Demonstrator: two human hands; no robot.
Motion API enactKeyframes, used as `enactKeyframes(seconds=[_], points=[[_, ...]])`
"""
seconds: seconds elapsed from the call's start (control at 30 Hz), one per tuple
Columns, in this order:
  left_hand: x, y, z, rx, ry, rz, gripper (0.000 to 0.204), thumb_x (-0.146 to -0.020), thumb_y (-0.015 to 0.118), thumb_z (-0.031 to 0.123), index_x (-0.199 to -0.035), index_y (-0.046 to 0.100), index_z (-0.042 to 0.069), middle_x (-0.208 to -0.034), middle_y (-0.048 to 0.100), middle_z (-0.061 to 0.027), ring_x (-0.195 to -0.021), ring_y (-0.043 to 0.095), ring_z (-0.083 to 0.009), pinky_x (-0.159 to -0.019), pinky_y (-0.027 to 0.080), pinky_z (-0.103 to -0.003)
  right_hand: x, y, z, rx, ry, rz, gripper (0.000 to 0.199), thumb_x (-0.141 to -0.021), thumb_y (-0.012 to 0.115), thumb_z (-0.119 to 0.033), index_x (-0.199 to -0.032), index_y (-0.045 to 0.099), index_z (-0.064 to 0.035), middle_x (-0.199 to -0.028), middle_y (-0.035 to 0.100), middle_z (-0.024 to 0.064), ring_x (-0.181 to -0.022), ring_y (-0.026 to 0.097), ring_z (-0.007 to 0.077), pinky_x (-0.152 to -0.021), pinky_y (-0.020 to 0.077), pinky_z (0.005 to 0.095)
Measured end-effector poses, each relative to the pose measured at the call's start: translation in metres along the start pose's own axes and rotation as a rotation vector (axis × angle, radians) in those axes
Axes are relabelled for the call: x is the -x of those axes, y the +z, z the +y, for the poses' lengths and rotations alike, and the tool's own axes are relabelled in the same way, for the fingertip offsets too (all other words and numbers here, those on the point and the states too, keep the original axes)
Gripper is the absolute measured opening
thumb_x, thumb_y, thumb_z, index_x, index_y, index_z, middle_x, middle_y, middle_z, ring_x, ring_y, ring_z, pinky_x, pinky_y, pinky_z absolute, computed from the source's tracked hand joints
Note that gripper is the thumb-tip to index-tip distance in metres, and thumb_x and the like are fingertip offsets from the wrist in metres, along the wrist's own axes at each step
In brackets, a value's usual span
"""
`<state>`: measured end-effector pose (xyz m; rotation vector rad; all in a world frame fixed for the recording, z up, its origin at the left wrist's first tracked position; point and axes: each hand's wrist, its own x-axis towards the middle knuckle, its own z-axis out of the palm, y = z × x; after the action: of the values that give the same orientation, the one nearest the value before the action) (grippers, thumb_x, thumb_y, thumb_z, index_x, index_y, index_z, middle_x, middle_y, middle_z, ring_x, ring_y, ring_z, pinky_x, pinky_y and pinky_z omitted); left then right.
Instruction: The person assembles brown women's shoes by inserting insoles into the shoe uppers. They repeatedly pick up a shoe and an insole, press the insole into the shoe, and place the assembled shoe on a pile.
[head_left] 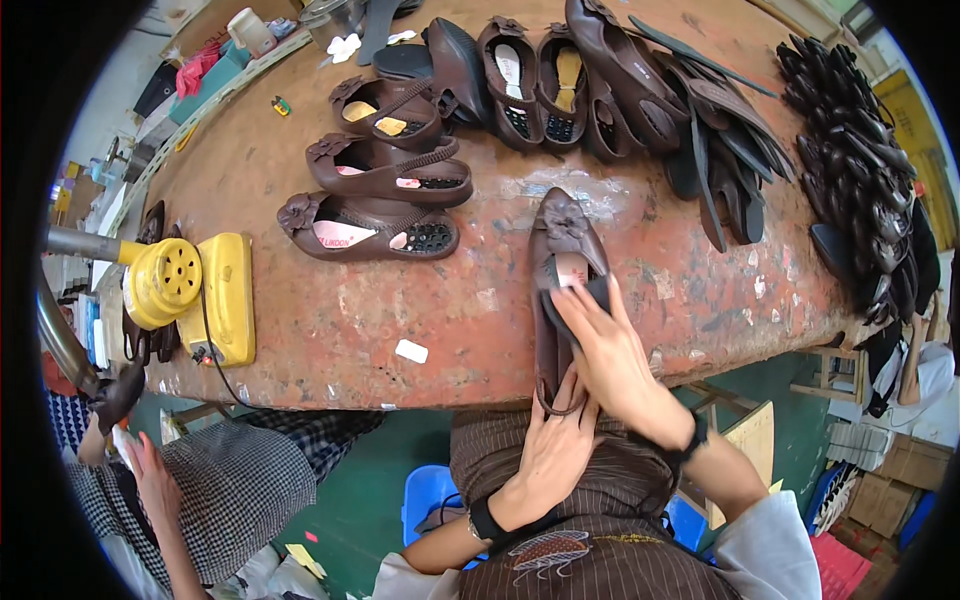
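A brown shoe with a flower on its toe (565, 232) lies on the worn red-brown table (480, 330) in front of me, toe pointing away. My left hand (555, 440) is at its heel end by the table edge, fingers closed on the heel strap. Over the shoe's opening is my right hand (615, 360), slightly blurred, its fingers on a dark flat piece that looks like an insole (598, 292). The fingers hide most of that piece. A pale, pinkish lining patch shows inside the shoe just ahead of it.
Similar brown shoes (385, 230) stand left and along the back. Dark insoles (715, 190) are stacked with shoes at right; a big shoe pile (860, 170) lies beyond. A yellow machine (225, 300) stands at left, near a co-worker's hand (150, 480). A white piece (411, 351) lies nearby.
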<state>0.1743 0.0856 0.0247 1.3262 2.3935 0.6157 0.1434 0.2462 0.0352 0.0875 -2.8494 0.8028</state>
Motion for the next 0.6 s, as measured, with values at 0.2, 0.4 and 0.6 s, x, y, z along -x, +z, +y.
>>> enactKeyframes(seconds=[0.2,0.4,0.6], points=[[-0.002,-0.006,0.003,-0.067,-0.036,0.009,0.066,-0.082,0.075,0.024,-0.137,0.052,-0.004,-0.147,0.046,-0.0204,-0.145,0.032,-0.0352,-0.114,0.025,-0.065,-0.037,0.003,-0.002,0.235,0.057,-0.055,0.059,-0.083,0.056,-0.004,-0.139,0.044,0.0089,-0.140,0.047,0.0367,-0.137,0.040,0.0485,-0.119,0.0168,0.0624],[-0.007,-0.002,-0.002,-0.072,-0.008,0.092,0.050,-0.082,0.074,0.024,-0.125,0.064,-0.001,-0.136,0.055,-0.0165,-0.141,0.037,-0.0334,-0.115,0.025,-0.064,-0.036,0.010,-0.001,0.251,0.160,-0.130,0.064,-0.088,0.049,-0.006,-0.149,0.036,0.0055,-0.144,0.041,0.0387,-0.141,0.034,0.0495,-0.116,0.0134,0.0674],[-0.005,-0.001,-0.007,0.070,-0.036,0.104,0.047,-0.081,0.075,0.020,-0.122,0.066,-0.002,-0.137,0.057,-0.0175,-0.140,0.040,-0.0330,-0.114,0.026,-0.065,-0.002,0.009,-0.021,0.441,0.216,-0.183,0.073,-0.084,0.055,-0.011,-0.146,0.029,0.0166,-0.147,0.037,0.0388,-0.145,0.030,0.0488,-0.112,0.0123,0.0737]])
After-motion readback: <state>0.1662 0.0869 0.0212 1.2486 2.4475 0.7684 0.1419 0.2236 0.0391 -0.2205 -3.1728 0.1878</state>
